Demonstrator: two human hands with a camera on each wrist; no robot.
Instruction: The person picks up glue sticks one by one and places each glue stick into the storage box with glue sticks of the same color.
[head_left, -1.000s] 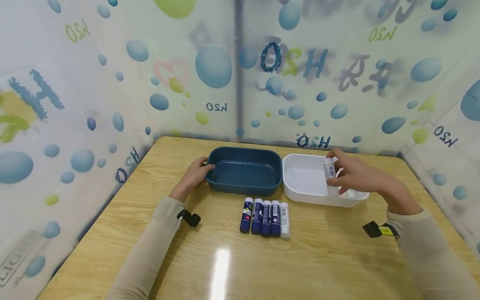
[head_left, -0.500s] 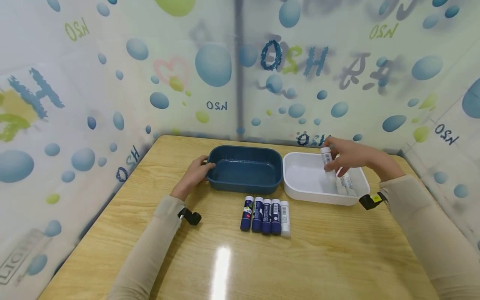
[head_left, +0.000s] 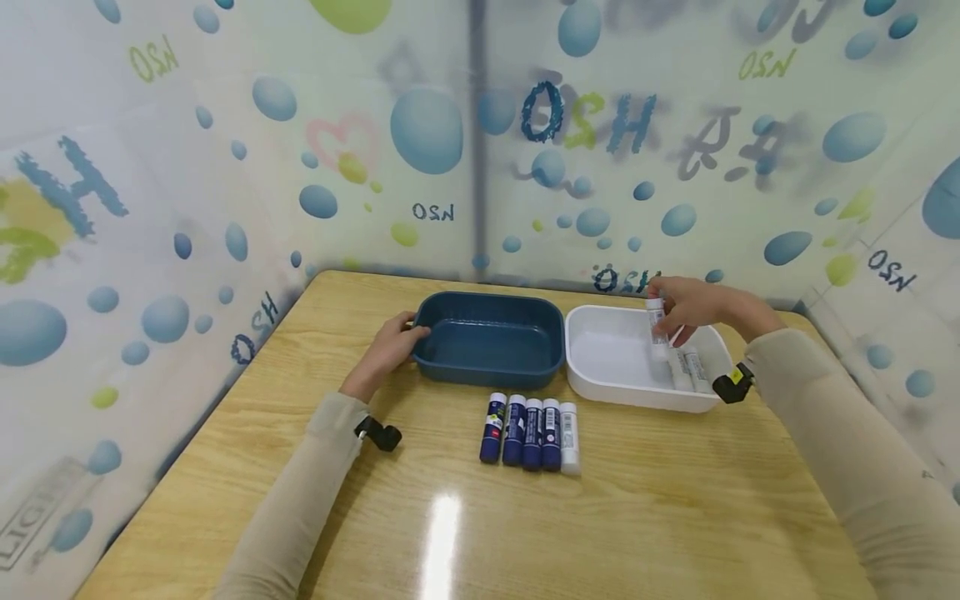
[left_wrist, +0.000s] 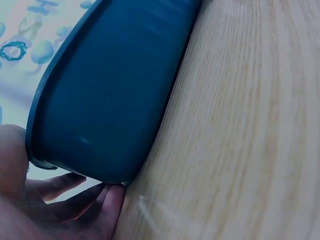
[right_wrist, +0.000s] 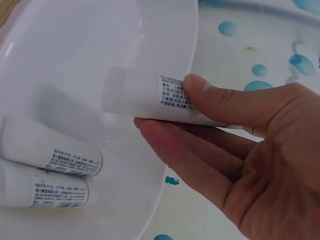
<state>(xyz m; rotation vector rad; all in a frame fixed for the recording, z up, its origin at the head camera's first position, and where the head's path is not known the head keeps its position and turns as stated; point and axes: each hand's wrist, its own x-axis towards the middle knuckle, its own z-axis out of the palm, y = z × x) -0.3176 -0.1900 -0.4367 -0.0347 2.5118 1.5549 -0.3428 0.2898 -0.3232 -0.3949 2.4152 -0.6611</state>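
Observation:
In the head view my left hand (head_left: 386,350) holds the left end of a dark blue tray (head_left: 427,371), thumb over the rim and fingers against the outside wall. The left wrist view shows this same grip from below the rim. My right hand (head_left: 693,304) pinches a white glue stick (right_wrist: 145,97) between thumb and fingers, over a white tray (head_left: 622,390). Two more white glue sticks, an upper one (right_wrist: 52,145) and a lower one (right_wrist: 45,190), lie side by side in that tray, below the held one.
In front of the trays, several glue sticks lie in a row on the wooden table (head_left: 600,533): dark blue ones (head_left: 532,433) with white caps and a white one (head_left: 569,437) at the right end. A patterned curtain (head_left: 427,242) stands behind the table.
My right hand has moved up and back with the white glue stick, and its forearm has swung inward. The two sticks in the white tray show more plainly. My left hand stays put.

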